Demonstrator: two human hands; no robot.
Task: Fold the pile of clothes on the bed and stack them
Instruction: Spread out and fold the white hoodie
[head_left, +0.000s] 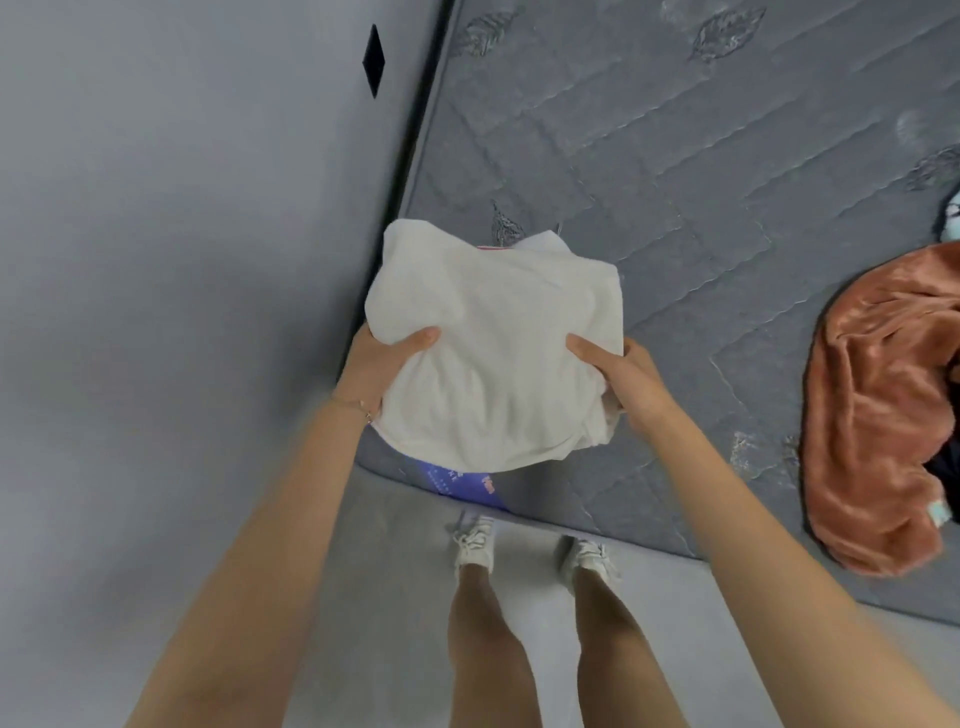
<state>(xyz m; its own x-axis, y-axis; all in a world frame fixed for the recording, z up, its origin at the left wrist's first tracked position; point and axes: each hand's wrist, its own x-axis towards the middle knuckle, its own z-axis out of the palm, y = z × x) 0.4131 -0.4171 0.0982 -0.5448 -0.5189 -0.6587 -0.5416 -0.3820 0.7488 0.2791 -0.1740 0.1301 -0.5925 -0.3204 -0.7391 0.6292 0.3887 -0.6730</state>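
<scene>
Both hands are holding a folded white garment (493, 364) over the near left corner of the bed (675, 182); the left hand (379, 364) is pinching its left edge, thumb on top, fingers hidden beneath; the right hand (623, 379) is clamping the right edge likewise; a rust-coloured garment (883, 415) is lying unfolded well apart at the right; judging by this, the folded piece is being placed, and next it needs lowering flat without loosening.

One folded white garment (493, 364), one rust-brown garment (878, 415), one mattress (701, 156), two hands, two sneakers.
</scene>
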